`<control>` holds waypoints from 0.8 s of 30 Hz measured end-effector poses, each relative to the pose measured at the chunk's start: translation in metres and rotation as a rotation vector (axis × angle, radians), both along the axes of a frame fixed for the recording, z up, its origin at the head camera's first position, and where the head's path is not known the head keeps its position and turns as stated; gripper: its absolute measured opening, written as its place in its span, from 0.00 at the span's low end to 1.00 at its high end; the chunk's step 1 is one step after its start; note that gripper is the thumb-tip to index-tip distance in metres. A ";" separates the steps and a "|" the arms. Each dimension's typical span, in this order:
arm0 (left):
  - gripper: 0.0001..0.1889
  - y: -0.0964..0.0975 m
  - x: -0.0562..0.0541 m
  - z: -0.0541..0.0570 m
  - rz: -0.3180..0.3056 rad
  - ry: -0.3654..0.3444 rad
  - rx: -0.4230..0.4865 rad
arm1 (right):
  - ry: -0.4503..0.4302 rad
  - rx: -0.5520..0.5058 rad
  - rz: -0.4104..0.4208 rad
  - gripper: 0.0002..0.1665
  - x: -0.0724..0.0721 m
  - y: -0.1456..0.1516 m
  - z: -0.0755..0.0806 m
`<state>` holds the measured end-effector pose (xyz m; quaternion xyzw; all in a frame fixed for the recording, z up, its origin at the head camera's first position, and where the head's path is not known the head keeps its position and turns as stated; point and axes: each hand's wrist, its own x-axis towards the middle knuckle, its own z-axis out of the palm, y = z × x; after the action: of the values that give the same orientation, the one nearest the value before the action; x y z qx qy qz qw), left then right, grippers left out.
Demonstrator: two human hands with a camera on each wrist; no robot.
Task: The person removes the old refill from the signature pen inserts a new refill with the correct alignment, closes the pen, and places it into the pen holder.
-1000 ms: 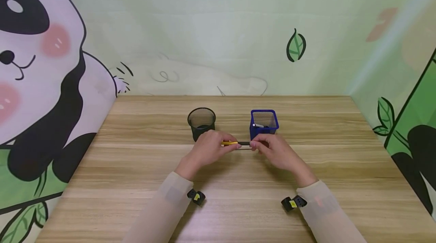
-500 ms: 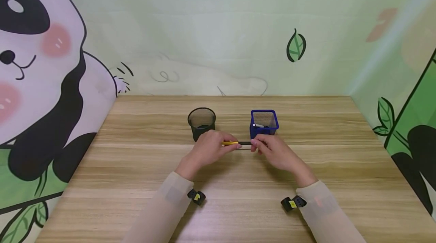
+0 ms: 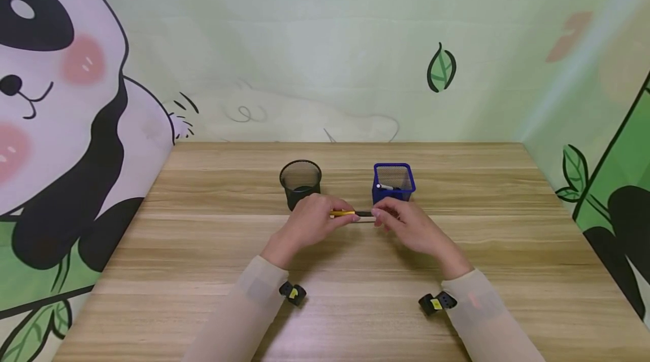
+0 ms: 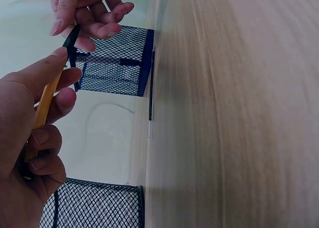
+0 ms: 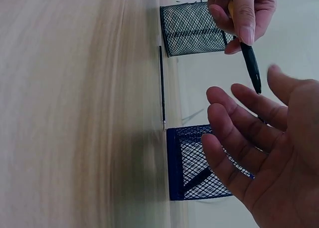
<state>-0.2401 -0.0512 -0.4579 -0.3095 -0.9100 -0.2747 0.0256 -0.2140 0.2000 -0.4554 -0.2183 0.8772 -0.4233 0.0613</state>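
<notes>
My left hand (image 3: 317, 218) grips a yellow pen (image 4: 46, 102) with a black front section, pointing it towards the right hand. The pen's dark tip (image 5: 258, 86) reaches in between the thumb and forefinger of my right hand (image 5: 271, 138). In the right wrist view that thumb stands apart from the forefinger, and the other fingers are loosely bent. Beneath the hands a thin black pen refill (image 4: 151, 88) with a clear end lies on the table, between the two mesh pen holders.
Behind the left hand stands a round black mesh pen holder (image 3: 301, 181). Beyond the right hand, a square blue mesh pen holder (image 3: 393, 194) has a white-ended pen (image 3: 385, 186) in it. The wooden table (image 3: 203, 181) meets a printed wall at its far edge.
Hardly anything differs. The right hand's fingers shift very slightly at the pen's tip, while the left hand and the pen stay in place.
</notes>
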 end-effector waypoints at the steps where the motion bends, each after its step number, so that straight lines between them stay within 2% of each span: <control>1: 0.15 0.000 0.000 0.000 0.002 -0.001 -0.002 | -0.005 0.000 -0.003 0.13 0.000 0.000 0.000; 6: 0.15 0.001 0.000 0.000 0.010 -0.006 -0.006 | -0.013 -0.006 -0.005 0.06 0.002 0.000 0.001; 10: 0.15 0.001 0.000 -0.002 0.009 -0.012 -0.007 | 0.006 -0.004 0.002 0.05 0.002 0.001 0.000; 24: 0.15 0.002 0.000 -0.001 0.000 -0.012 -0.004 | 0.009 0.018 0.010 0.14 0.002 0.002 -0.003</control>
<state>-0.2400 -0.0488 -0.4593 -0.3078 -0.9108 -0.2745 0.0195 -0.2124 0.2022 -0.4586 -0.2243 0.8801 -0.4139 0.0615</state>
